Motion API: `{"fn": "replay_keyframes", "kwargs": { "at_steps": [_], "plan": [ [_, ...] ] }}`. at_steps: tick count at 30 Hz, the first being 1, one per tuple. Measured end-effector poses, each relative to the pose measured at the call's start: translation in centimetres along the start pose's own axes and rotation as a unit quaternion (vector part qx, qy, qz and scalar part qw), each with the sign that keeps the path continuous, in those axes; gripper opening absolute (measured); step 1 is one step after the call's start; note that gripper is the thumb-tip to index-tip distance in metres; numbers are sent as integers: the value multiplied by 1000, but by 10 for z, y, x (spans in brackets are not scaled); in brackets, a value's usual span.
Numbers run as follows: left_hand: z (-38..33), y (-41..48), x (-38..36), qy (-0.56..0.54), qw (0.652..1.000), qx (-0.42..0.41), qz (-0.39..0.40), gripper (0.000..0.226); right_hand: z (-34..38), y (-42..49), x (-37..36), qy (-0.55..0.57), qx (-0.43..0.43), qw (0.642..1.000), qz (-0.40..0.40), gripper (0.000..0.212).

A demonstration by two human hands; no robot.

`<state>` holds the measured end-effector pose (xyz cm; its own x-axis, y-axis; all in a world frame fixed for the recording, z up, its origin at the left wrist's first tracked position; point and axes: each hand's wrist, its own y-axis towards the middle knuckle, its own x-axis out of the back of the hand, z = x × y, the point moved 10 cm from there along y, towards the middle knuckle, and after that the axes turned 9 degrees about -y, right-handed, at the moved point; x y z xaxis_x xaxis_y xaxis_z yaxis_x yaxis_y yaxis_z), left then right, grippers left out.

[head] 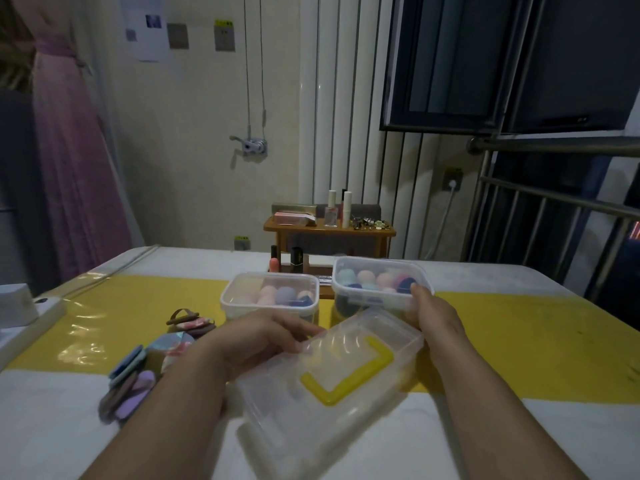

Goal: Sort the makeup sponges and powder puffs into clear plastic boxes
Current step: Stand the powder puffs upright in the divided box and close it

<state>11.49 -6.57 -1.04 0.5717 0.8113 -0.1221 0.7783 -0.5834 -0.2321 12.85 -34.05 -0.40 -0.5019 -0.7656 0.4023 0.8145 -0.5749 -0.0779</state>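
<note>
A clear empty box (332, 386) with a lid lies tilted on the table in front of me. My left hand (273, 336) grips its left far edge, fingers curled over the rim. My right hand (434, 317) holds its far right corner, the thumb close to the front rim of the right sponge box (420, 271). That box and the left sponge box (228, 297) stand behind, each holding several coloured makeup sponges. Flat powder puffs (136, 379) lie in a loose pile at the left, with more puffs (190, 322) beyond them.
The table has a white and yellow glossy cover (519, 334). A small wooden shelf (329, 228) with bottles and small items stands at the back, lipsticks (274, 263) below it. A white power strip (38, 308) sits at the left edge. Metal rails (554, 202) rise at the right.
</note>
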Motion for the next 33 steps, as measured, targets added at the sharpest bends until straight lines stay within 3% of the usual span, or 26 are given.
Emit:
{"fn": "replay_keyframes", "kwargs": {
  "at_steps": [8,21,27,29,33],
  "plan": [
    [3,2,11,8,1000,-10,15,63,-6,-1,-10,33,-6,998,47,35],
    [4,6,15,-9,1000,-22,2,54,-15,-7,-13,17,-18,999,20,38],
    [-5,1,17,40,997,-57,-38,47,20,-27,27,-6,102,991,-82,26],
    [-4,-3,16,49,996,-55,-41,46,35,-39,24,-33,163,985,-48,24],
    [-5,-10,15,69,995,-49,-57,39,36,-61,-13,-132,227,957,120,11]
  ]
}}
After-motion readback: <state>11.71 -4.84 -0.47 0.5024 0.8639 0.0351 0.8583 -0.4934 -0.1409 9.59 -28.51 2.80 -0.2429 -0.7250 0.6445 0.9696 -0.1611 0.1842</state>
